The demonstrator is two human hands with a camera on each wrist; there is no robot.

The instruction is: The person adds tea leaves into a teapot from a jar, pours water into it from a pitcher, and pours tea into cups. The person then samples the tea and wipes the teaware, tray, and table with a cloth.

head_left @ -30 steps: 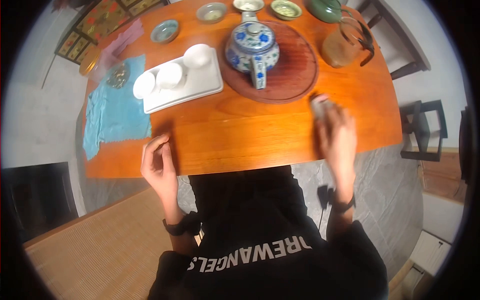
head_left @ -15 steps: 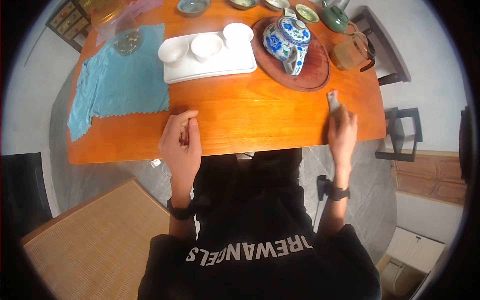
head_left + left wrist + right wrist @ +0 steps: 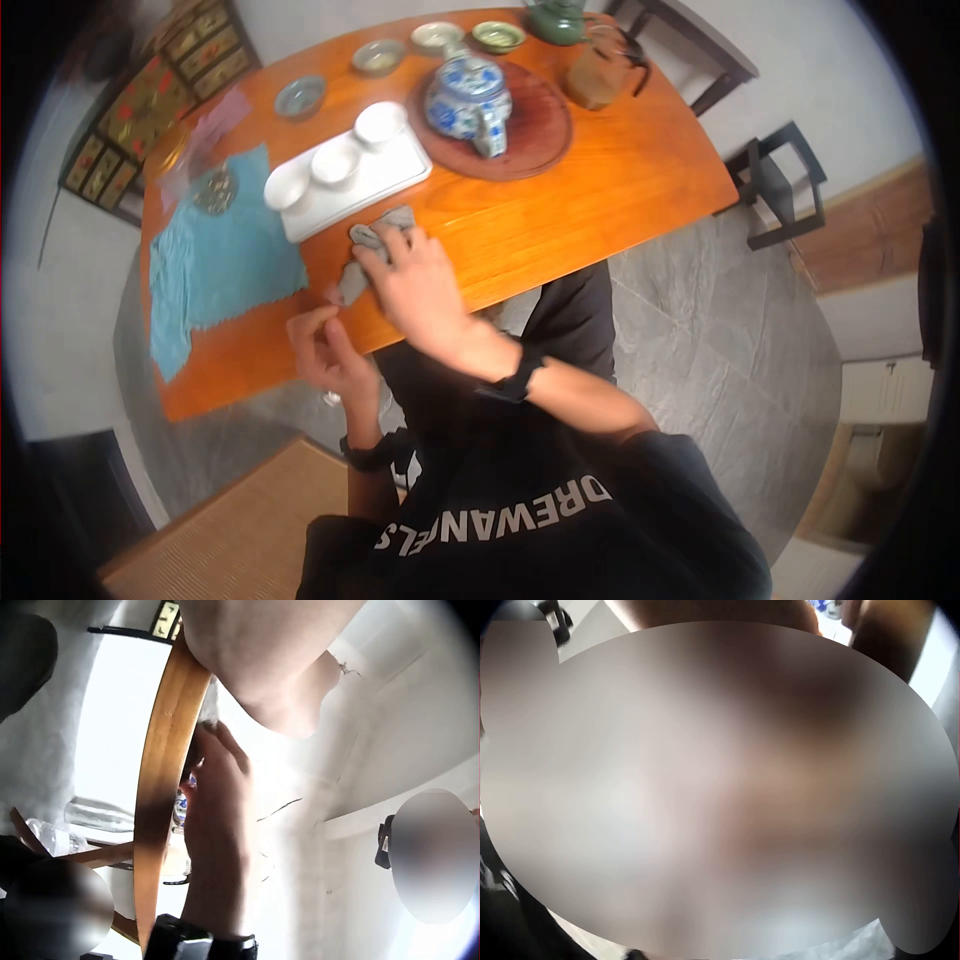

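Observation:
My right hand (image 3: 425, 295) is over the table near its front edge, fingers bent over a crumpled grey cloth (image 3: 352, 283). The cloth lies in front of the white tray (image 3: 360, 195), and part of it shows beyond the fingertips. Beside its pinkish near end, my left hand (image 3: 335, 355) hangs at the table edge, fingers loosely curled; no held thing shows in it. The left wrist view has the right hand (image 3: 221, 802) at the table edge (image 3: 161, 757), a bit of grey cloth at its fingers. Blur covers most of the right wrist view.
Three white cups stand on the tray. Left of it lies a blue cloth (image 3: 245, 250) bearing a clear jar. A blue-and-white teapot (image 3: 465, 100) stands on a round red-brown board (image 3: 540, 135). Behind are small bowls, a green teapot (image 3: 557, 20) and a glass jug (image 3: 597, 75).
My right hand has moved left across the table with the grey cloth, from beside the round board to in front of the tray. The left hand stays loosely curled; the head view has shifted.

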